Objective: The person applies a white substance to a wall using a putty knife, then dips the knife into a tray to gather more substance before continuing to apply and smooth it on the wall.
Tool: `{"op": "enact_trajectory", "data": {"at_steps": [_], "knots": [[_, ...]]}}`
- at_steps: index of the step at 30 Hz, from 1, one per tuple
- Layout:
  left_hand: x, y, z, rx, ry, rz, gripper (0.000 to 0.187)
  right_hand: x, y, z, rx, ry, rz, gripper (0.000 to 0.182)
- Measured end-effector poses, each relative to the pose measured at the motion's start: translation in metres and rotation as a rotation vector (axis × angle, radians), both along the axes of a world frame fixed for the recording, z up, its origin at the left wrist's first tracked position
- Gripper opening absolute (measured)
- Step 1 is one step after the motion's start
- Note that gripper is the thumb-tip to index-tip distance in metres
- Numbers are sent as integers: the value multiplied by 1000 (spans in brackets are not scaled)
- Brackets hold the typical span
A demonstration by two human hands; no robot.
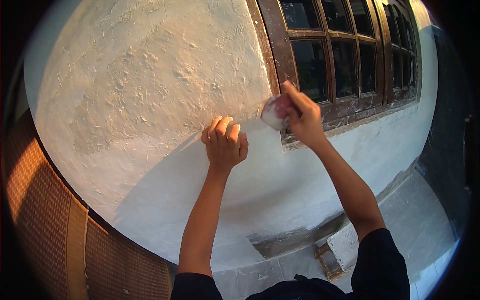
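Observation:
My right hand (306,120) grips a flat, rounded reddish piece (278,111) smeared with white, its exact kind blurred. It is held at the wall right beside the lower left corner of the brown window frame (280,60). To the left, my left hand (225,145) rests with its fingertips against the plastered wall (165,75), fingers slightly bent and apart, nothing in them. Around and above that hand the plaster is rough and patchy; below, the wall is smoother and white.
A small wooden stool (342,250) with a white-spattered top stands on the grey tiled floor (420,210) below the window. Woven brown panels (45,215) line the lower left. Dark panes (310,62) fill the window grid at upper right.

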State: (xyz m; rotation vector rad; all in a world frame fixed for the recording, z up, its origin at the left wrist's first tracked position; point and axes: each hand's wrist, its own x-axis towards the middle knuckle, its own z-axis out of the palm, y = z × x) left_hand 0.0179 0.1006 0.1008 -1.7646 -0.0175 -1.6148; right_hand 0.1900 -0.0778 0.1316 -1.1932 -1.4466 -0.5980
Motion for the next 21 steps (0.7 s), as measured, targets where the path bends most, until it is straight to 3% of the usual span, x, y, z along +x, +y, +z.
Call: {"op": "enact_trajectory", "data": {"at_steps": [2,3,4,6,7,8,10,11,12,14,17,18,20,21], "knots": [[0,-1,0,-5,-2,9,28,18,-1,12,343,258,-143,69],[1,-1,0,-14,-7,16,28,17,-2,17,433,319,-56,68],[1,-1,1,-12,-10,17,28,10,-1,18,435,316,-55,68],[1,-1,0,-14,3,21,29,-17,4,8,312,-19,-3,68],[1,-2,-1,-16,5,19,29,-32,2,4,106,36,55,68],[0,-2,-1,-12,5,6,29,-29,12,-1,73,-22,29,68],[-1,0,1,3,8,-3,29,-6,23,9,372,29,-7,67],[-1,0,0,-6,12,12,30,3,15,13,398,142,-163,65],[0,-2,0,-17,13,27,30,0,5,20,407,279,-113,66],[-1,-2,1,-15,25,-6,30,-9,6,18,418,145,-68,67],[-1,-3,0,-24,33,12,30,-34,9,1,70,-42,-13,67],[0,-2,-1,-18,5,-7,27,-24,11,2,73,-40,-14,67],[1,-1,0,-9,-24,-24,25,6,12,12,396,216,-163,66],[1,-1,-1,-16,-23,-11,25,7,5,19,445,361,-103,67]]}}
